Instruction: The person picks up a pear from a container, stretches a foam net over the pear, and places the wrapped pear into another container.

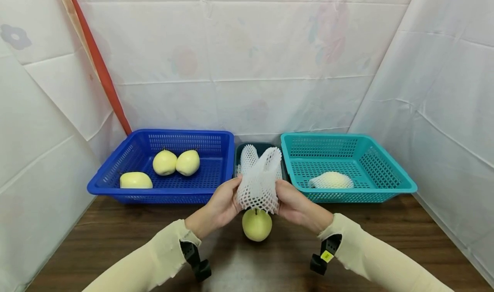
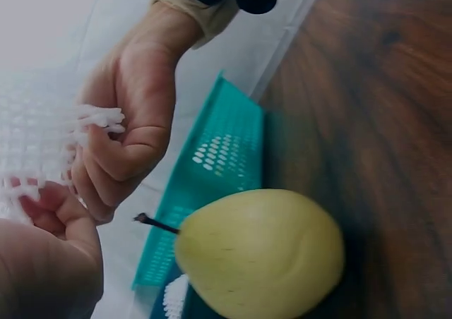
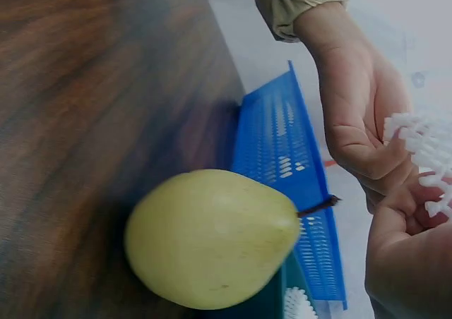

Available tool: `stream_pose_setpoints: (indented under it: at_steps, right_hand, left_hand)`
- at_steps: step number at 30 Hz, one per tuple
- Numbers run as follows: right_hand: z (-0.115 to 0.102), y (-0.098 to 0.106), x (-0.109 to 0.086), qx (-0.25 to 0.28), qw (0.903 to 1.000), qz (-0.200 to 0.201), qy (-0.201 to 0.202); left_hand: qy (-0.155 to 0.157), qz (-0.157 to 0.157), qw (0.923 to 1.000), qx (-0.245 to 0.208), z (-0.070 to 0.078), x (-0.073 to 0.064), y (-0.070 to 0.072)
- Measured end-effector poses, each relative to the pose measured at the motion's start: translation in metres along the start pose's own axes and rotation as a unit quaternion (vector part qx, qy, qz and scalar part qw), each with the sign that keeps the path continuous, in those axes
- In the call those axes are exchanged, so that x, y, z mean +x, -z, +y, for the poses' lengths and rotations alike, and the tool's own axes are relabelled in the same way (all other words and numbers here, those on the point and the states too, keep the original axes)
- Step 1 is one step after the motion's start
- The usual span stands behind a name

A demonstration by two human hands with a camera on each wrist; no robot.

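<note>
A white foam fruit net (image 1: 256, 189) is held by both hands above a pale yellow-green pear (image 1: 257, 225) standing stem up on the table. My left hand (image 1: 224, 202) grips the net's left side and my right hand (image 1: 296, 204) its right side. Curled fingers of the right hand (image 2: 127, 128) pinch the mesh edge in the left wrist view. The right wrist view has the left hand (image 3: 360, 100) likewise pinching the net's rim (image 3: 424, 139). No hand touches the pear, whose stem points toward the net's lower opening.
On the left, a blue basket (image 1: 162, 192) contains bare pears (image 1: 164, 162). A teal basket (image 1: 347, 192) on the right contains a pear in a foam net (image 1: 332, 180). Between them, a dark green container (image 1: 262, 146) holds more foam nets (image 1: 248, 155). White sheeting (image 1: 247, 60) encloses the table (image 1: 127, 236).
</note>
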State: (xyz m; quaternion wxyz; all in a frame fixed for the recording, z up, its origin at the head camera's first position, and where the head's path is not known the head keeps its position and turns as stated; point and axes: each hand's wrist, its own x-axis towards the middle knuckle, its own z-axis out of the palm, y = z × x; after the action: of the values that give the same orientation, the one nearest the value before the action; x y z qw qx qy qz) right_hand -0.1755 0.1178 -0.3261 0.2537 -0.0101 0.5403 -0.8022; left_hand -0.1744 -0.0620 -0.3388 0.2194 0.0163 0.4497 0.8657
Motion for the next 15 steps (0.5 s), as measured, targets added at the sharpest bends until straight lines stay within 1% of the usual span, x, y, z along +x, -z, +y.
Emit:
stream_pose_setpoints:
  at_steps: [3,7,13,15]
  right_hand:
    - [0.006,0.002,0.001,-0.014,0.9998,-0.004,-0.013]
    - [0.015,0.006,0.003,-0.036,0.9992,-0.002,-0.017]
    - [0.028,0.013,0.005,-0.064,0.9977,0.002,-0.020]
    - [0.031,0.014,0.004,-0.075,0.9969,0.010,-0.021]
  left_hand:
    - [0.007,0.021,0.9993,0.030,-0.008,-0.002,0.004]
    - [0.005,0.044,0.9964,0.073,-0.021,-0.004,0.011]
    - [0.003,0.051,0.9922,0.114,-0.038,-0.004,0.022]
    - [0.000,0.053,0.9904,0.128,-0.043,-0.004,0.025]
